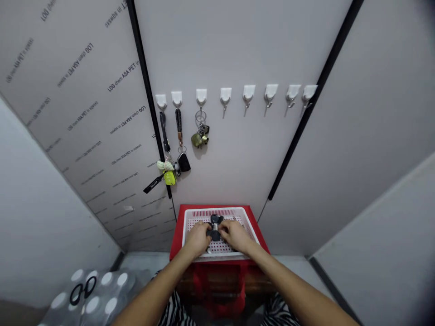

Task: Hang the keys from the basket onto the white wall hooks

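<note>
In the middle of a white plastic basket [186,217] lies a bunch of keys [214,235] with dark fobs and a silvery metal part between them. My left hand [197,239] reaches in from the left, its fingers closed on the edge of the bunch. From the other side my right hand [235,234] pinches at the metal part near the centre. The fingertips cover some of the bunch, so its exact parts are hard to make out.
The basket stands on a red bag [177,240]. On the wall ahead runs a row of white hooks [225,96]; the three leftmost carry key rings, one with a brass-coloured charm [197,139]. Scissors [83,290] lie on packed bottles [92,304] at lower left.
</note>
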Demonstrator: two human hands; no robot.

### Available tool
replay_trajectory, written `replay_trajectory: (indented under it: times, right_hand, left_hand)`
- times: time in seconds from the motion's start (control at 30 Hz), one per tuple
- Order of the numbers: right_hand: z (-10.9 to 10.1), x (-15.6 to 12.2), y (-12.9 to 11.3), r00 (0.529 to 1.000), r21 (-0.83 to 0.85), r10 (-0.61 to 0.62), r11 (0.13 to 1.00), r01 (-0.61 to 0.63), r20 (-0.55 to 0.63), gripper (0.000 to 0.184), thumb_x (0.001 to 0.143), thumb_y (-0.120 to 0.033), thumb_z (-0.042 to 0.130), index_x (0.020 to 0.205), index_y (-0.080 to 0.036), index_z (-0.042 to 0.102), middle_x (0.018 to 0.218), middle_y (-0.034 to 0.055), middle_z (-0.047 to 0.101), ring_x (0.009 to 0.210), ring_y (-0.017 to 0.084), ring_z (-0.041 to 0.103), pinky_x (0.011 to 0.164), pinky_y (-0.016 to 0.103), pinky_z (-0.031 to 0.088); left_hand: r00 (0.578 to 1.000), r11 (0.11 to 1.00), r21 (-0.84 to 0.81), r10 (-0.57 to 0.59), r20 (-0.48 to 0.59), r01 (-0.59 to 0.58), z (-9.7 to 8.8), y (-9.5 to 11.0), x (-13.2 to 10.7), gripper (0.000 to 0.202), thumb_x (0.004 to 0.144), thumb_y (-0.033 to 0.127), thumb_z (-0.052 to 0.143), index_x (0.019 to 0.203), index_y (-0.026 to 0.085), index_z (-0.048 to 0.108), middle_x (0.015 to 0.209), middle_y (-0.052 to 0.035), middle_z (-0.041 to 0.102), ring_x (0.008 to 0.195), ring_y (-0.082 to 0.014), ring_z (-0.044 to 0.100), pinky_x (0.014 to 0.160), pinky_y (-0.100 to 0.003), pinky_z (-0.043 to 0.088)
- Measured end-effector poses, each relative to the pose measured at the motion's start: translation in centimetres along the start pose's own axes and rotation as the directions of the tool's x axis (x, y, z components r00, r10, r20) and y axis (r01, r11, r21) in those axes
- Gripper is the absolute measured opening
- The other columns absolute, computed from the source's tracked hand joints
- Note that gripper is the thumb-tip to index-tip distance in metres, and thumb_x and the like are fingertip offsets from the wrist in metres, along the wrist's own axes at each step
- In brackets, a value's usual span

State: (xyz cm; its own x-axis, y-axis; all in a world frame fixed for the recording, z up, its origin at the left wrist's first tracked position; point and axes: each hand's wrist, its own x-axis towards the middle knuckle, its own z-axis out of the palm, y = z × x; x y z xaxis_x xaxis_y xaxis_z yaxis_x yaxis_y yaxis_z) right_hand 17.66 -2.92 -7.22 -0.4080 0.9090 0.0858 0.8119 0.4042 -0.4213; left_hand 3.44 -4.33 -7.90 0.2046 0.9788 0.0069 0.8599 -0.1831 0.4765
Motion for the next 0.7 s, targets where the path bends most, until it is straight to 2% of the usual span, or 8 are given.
replay_trajectory:
  times: [0.1, 0.17, 0.23, 0.33, 0.43, 0.6, 0.7]
  right_hand:
    - [-0.9, -0.2, 0.7, 0.997, 0.065, 0.019, 0.998, -0.014, -0.073, 0.022, 0.067, -0.018, 0.034, 0.071, -0.015, 0.055, 0.064, 0.0028, 0.057, 0.058, 0.01, 0.048, 0.056, 0.02, 0.034]
    - [-1.9, -0.3, 1.3, 0.995, 0.03, 0.031, 0.999, -0.029, -0.097, 0.023, 0.066, -0.018, 0.035, 0.076, -0.015, 0.055, 0.072, 0.0042, 0.057, 0.065, 0.011, 0.049, 0.061, 0.02, 0.034]
    - [-2.7, -0.6, 1.8, 1.0, -0.061, 0.019, 0.998, -0.021, -0.023, 0.024, 0.061, -0.019, 0.042, 0.081, -0.015, 0.055, 0.081, 0.0061, 0.056, 0.074, 0.014, 0.048, 0.065, 0.022, 0.034]
    - [-3.1, -1.1, 1.8, 0.985, -0.217, -0.019, 0.975, 0.056, 0.17, 0.028, 0.05, -0.019, 0.052, 0.077, -0.016, 0.057, 0.083, 0.008, 0.055, 0.081, 0.02, 0.046, 0.066, 0.025, 0.033]
    - [-2.6, -1.4, 1.2, 0.978, -0.262, -0.015, 0.963, 0.071, 0.21, 0.025, 0.049, -0.015, 0.05, 0.074, -0.016, 0.057, 0.08, 0.0083, 0.053, 0.076, 0.019, 0.046, 0.063, 0.025, 0.033]
    - [-2.3, -1.3, 0.9, 0.992, -0.063, -0.019, 0.998, 0.027, 0.125, 0.017, 0.05, -0.011, 0.046, 0.065, -0.015, 0.053, 0.07, 0.0038, 0.051, 0.063, 0.012, 0.045, 0.057, 0.021, 0.033]
    - [-2.9, -0.8, 1.1, 0.999, 0.21, 0.039, 0.977, -0.041, 0.013, 0.015, 0.051, -0.01, 0.044, 0.064, -0.015, 0.05, 0.061, -0.0003, 0.048, 0.055, 0.008, 0.042, 0.052, 0.019, 0.032]
  left_hand:
    - [1.0, 0.997, -0.074, -0.011, 0.006, 0.012, -0.1, -0.2, 0.2, 0.021, 0.061, 0.017, 0.041, 0.078, 0.018, 0.053, 0.08, -0.0024, 0.054, 0.075, -0.013, 0.047, 0.067, -0.022, 0.034]
    - [1.0, 0.99, -0.139, -0.03, 0.003, 0.03, -0.1, -0.4, 0.3, 0.02, 0.062, 0.016, 0.039, 0.076, 0.017, 0.054, 0.075, -0.0018, 0.055, 0.07, -0.0113, 0.048, 0.064, -0.021, 0.035]
    - [0.999, 0.981, -0.189, -0.041, 0.001, 0.041, 0.0, -0.6, 0.5, 0.019, 0.063, 0.015, 0.039, 0.075, 0.016, 0.054, 0.074, -0.0017, 0.056, 0.068, -0.0103, 0.048, 0.063, -0.02, 0.035]
    - [0.999, 0.982, -0.188, -0.024, 0.023, 0.028, 0.2, -0.8, 0.5, 0.021, 0.06, 0.015, 0.042, 0.077, 0.016, 0.053, 0.074, -0.0016, 0.055, 0.068, -0.0105, 0.048, 0.061, -0.019, 0.034]
    - [0.998, 0.989, -0.148, 0.016, 0.056, -0.007, 0.3, -0.6, 0.2, 0.027, 0.056, 0.017, 0.048, 0.082, 0.018, 0.052, 0.075, -0.0013, 0.055, 0.067, -0.0113, 0.048, 0.058, -0.019, 0.033]
    - [0.995, 0.986, -0.163, -0.013, 0.103, 0.03, 0.4, -0.5, 0.0, 0.019, 0.06, 0.022, 0.046, 0.077, 0.017, 0.052, 0.062, 0.0012, 0.053, 0.055, -0.0094, 0.046, 0.05, -0.018, 0.031]
    - [0.999, 0.972, -0.232, -0.013, 0.046, 0.023, 0.2, -0.6, 0.2, 0.014, 0.063, 0.017, 0.04, 0.07, 0.016, 0.052, 0.057, 0.0017, 0.052, 0.054, -0.0083, 0.045, 0.05, -0.017, 0.031]
